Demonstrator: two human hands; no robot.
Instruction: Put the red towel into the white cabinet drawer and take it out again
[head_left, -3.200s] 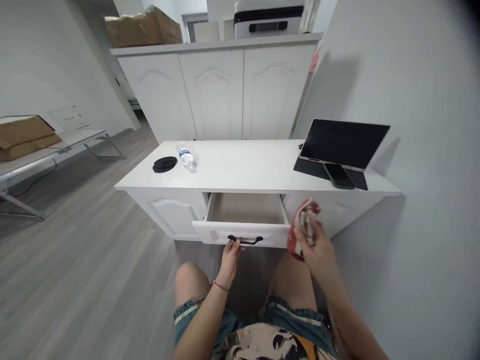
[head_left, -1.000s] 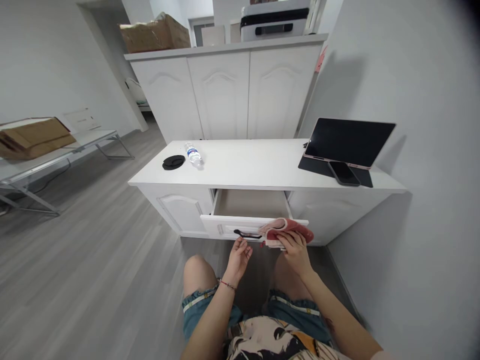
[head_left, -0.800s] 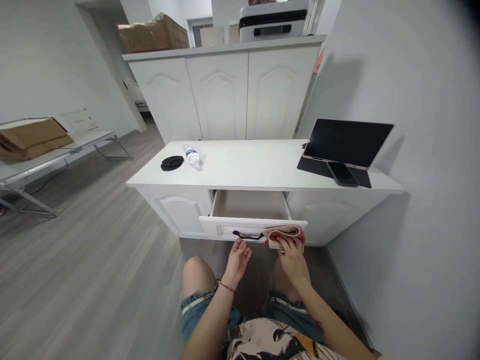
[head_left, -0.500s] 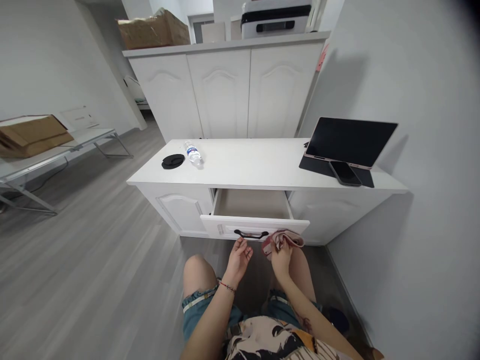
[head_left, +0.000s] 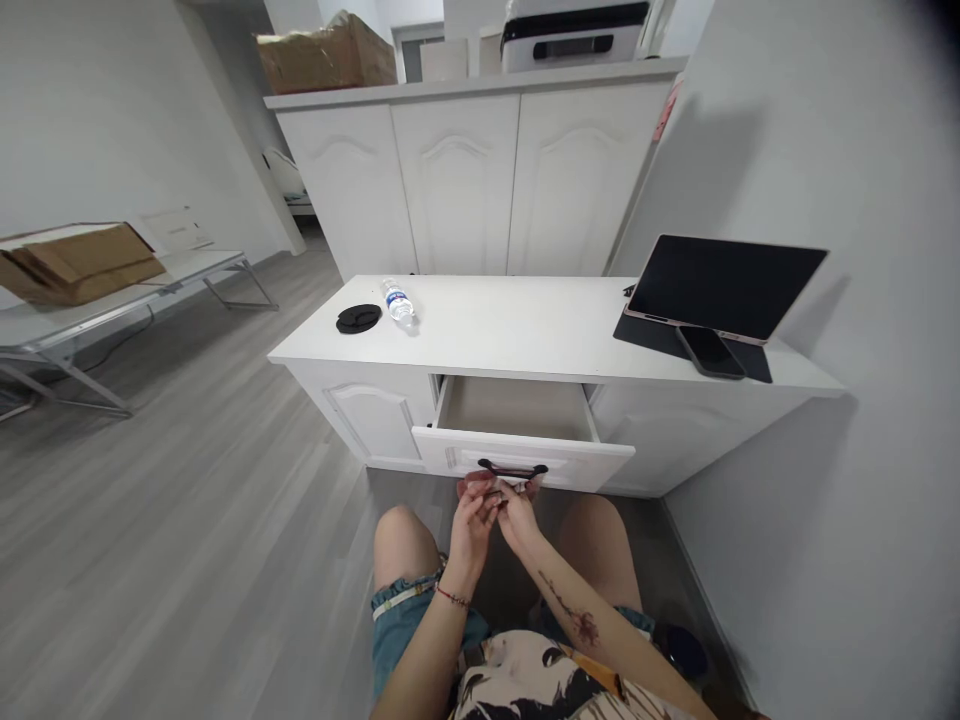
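Note:
My left hand (head_left: 474, 510) and my right hand (head_left: 513, 508) meet just below the black handle (head_left: 513, 468) of an open white drawer (head_left: 517, 450). Both hands are closed on a small red and pink cloth (head_left: 487, 486), which is bunched between the fingers and mostly hidden. The drawer stands pulled out from a low white cabinet (head_left: 525, 325) and its pale bottom looks bare. I am crouched in front, knees apart.
On the cabinet top lie a water bottle (head_left: 399, 303) and a black round lid (head_left: 358, 318) at left, a tablet (head_left: 724, 285) and phone (head_left: 709, 352) at right. Tall white cupboards (head_left: 465, 175) stand behind. A low bench with cardboard (head_left: 75, 262) is at left.
My right hand brought the cloth down from the drawer's right front to the middle below the handle. My left hand closed onto it. The cloth is now bunched smaller.

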